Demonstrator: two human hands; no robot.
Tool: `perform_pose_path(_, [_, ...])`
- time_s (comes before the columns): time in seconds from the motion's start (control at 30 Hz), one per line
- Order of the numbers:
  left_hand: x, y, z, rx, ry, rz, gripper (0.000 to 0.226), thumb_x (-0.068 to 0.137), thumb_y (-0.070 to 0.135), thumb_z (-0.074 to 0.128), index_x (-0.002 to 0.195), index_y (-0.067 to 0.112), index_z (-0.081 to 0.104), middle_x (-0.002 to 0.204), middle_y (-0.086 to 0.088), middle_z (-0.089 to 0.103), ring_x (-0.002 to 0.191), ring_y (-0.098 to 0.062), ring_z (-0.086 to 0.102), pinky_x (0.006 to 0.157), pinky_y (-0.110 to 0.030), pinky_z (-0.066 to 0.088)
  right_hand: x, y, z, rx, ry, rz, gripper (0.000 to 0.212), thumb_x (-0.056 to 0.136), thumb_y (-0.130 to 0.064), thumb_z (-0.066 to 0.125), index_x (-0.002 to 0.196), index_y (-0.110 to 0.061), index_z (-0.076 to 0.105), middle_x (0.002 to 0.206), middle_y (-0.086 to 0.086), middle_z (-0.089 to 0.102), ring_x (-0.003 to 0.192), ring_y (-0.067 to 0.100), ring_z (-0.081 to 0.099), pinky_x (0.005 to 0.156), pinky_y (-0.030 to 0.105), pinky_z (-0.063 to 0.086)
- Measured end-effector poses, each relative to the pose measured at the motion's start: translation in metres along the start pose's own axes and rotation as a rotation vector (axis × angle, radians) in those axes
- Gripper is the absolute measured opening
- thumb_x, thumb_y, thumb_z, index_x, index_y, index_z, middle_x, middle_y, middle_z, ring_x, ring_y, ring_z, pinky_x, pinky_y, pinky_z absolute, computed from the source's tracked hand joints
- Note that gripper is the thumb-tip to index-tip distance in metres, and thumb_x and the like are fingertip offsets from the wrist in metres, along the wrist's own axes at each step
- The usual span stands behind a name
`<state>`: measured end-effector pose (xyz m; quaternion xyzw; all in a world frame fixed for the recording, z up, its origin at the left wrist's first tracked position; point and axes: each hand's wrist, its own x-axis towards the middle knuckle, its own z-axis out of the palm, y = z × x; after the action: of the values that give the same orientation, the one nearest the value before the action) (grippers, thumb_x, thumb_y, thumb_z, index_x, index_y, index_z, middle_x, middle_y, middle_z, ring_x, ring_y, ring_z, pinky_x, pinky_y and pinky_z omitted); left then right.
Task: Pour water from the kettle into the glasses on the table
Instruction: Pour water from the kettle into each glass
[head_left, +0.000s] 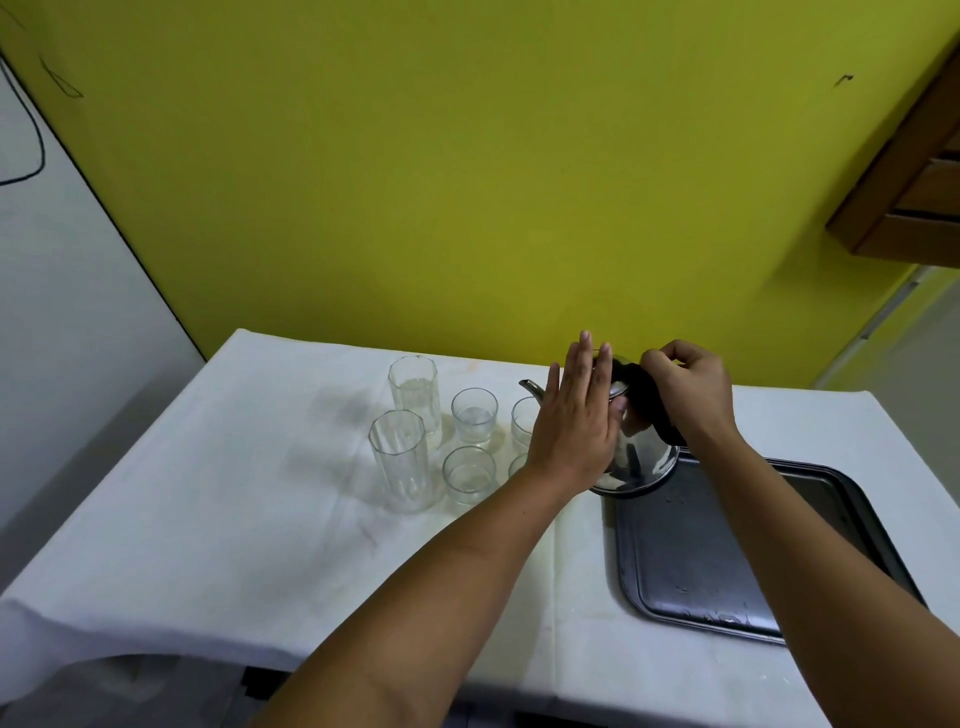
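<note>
White-clothed table (208, 493) against a yellow wall (415, 182); right hand (685, 384) grips the kettle (644, 457) handle, left hand (574, 415) flat, open, near 2 tall glasses (405, 462).

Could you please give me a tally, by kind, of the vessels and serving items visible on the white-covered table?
Tall faceted clear glasses: 2, far and near.
Short round clear glasses: 4, two in full view, two partly hidden behind the left hand, at and.
Shiny steel kettle with black handle: 1, gripped by the right hand.
Dark metal tray: 1.
Total: 8.
</note>
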<state>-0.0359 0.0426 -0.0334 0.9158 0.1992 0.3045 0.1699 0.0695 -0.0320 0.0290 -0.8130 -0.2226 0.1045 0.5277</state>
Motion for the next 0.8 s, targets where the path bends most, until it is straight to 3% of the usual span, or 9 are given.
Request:
perform_pose_path(0.23, [-0.003, 0.01, 0.012, -0.058, -0.013, -0.063, 0.068, 0.099, 0.046, 0.005, 0.148, 0.002, 0.022, 0.157, -0.021, 0.014, 0.145, -0.031, 0.016, 0.115, -0.045, 0.016, 0.005, -0.002, -0.009, -0.186, -0.016, -0.004, 0.026, 0.068, -0.04, 0.056, 0.068, -0.014, 0.063, 0.061, 0.014, 0.066, 0.057, 0.032, 0.059, 0.055, 0.038, 0.048])
perform_pose_path(0.47, [-0.004, 0.01, 0.018, -0.081, -0.026, -0.1, 0.073, 0.098, 0.05, 0.0, 0.148, 0.001, 0.021, 0.157, -0.02, 0.013, 0.145, -0.031, 0.016, 0.115, -0.044, 0.013, 0.009, -0.003, -0.009, -0.305, -0.04, 0.002, 0.022, 0.08, -0.035, 0.061, 0.069, -0.016, 0.061, 0.06, 0.002, 0.058, 0.059, 0.025, 0.052, 0.057, 0.033, 0.041])
perform_pose_path(0.8, [-0.006, 0.008, 0.025, -0.094, -0.043, -0.119, 0.075, 0.097, 0.051, -0.003, 0.148, 0.002, 0.021, 0.157, -0.021, 0.014, 0.145, -0.031, 0.017, 0.115, -0.043, 0.011, 0.011, -0.001, -0.007, -0.388, -0.065, 0.012, 0.024, 0.08, -0.038, 0.06, 0.071, -0.015, 0.063, 0.063, 0.005, 0.062, 0.061, 0.026, 0.056, 0.057, 0.032, 0.041])
